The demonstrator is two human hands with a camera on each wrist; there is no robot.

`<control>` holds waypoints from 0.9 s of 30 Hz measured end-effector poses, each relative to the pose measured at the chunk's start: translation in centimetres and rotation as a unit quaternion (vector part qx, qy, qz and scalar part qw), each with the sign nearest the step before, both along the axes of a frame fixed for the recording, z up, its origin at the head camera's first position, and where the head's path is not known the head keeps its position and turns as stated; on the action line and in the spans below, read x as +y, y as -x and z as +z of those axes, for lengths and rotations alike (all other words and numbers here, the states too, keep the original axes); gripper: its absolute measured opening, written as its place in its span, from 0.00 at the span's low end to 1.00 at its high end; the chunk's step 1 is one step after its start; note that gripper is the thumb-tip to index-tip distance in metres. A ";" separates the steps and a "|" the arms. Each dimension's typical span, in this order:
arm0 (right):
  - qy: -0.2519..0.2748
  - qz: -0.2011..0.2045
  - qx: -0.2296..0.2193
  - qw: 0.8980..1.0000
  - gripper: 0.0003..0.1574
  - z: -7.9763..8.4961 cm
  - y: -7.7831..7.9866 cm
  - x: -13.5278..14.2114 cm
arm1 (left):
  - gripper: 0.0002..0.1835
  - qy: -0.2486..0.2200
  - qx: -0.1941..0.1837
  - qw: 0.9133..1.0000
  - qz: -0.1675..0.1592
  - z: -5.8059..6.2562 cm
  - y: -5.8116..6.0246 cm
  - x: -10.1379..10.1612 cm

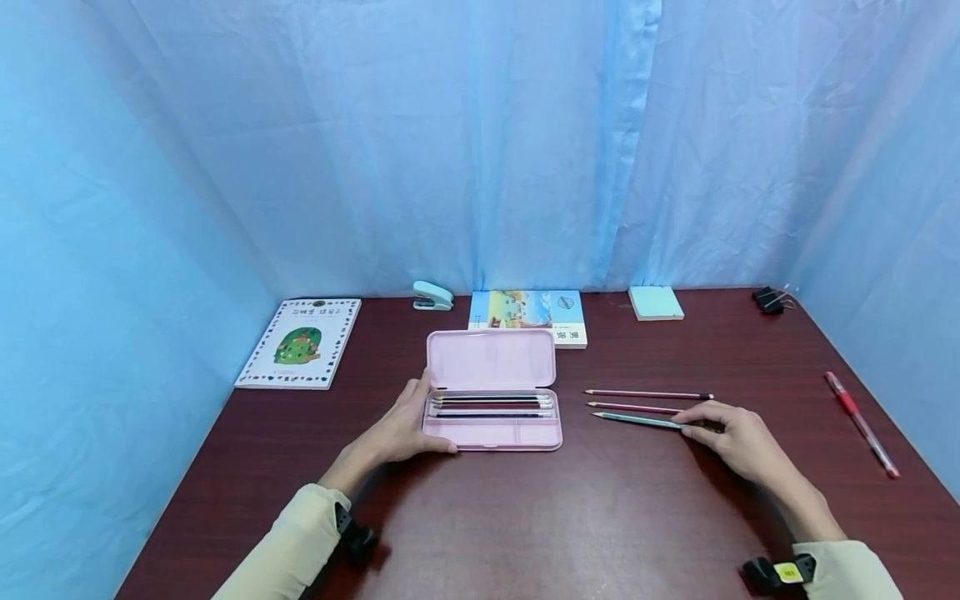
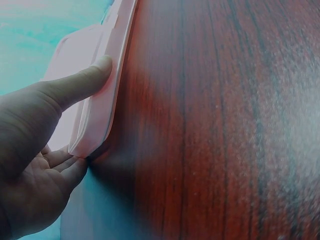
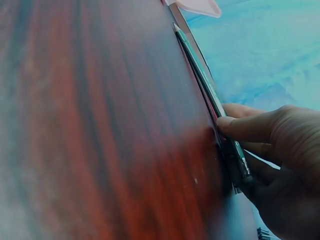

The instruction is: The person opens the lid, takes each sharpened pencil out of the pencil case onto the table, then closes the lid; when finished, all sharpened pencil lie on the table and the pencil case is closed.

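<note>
A pink pencil case [image 1: 491,433] lies with its lid up, and several pencils [image 1: 491,405] rest in its back compartment. My left hand [image 1: 397,425] grips the case's left end, thumb along the front wall and fingers at the left side; the left wrist view shows the thumb [image 2: 95,75] pressed on the pink wall. Over to the right, my right hand [image 1: 738,433] pinches a green pencil [image 1: 637,419] near its back end between thumb and fingers, its point facing the case. Just behind it lie two red-toned pencils, one farther back [image 1: 645,393] and one nearer [image 1: 630,407].
A white picture book [image 1: 300,343] lies at the left; a mint stapler [image 1: 432,296], a blue-covered book [image 1: 525,310] partly behind the lid, a sticky-note pad [image 1: 656,303] and a black binder clip [image 1: 770,300] line the back. A red pen [image 1: 861,423] lies near the right edge.
</note>
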State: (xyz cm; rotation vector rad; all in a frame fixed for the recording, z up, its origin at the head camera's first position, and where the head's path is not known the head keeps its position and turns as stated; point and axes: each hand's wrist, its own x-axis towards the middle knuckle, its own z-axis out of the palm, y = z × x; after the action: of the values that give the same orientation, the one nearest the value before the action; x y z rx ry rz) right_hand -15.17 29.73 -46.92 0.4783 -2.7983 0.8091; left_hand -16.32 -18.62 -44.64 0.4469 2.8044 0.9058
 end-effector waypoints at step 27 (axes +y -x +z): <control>0.027 0.100 0.029 0.994 0.15 2.9 2.8 -8.5 | 0.70 -0.011 -0.004 1.000 0.004 -0.2 0.0 0.0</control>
State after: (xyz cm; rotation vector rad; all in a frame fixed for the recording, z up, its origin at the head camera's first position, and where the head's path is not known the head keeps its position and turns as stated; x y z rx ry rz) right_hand -18.00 21.22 -44.00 0.7706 -2.6973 0.8929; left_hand -16.33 -18.59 -44.81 0.4359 2.7936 0.9394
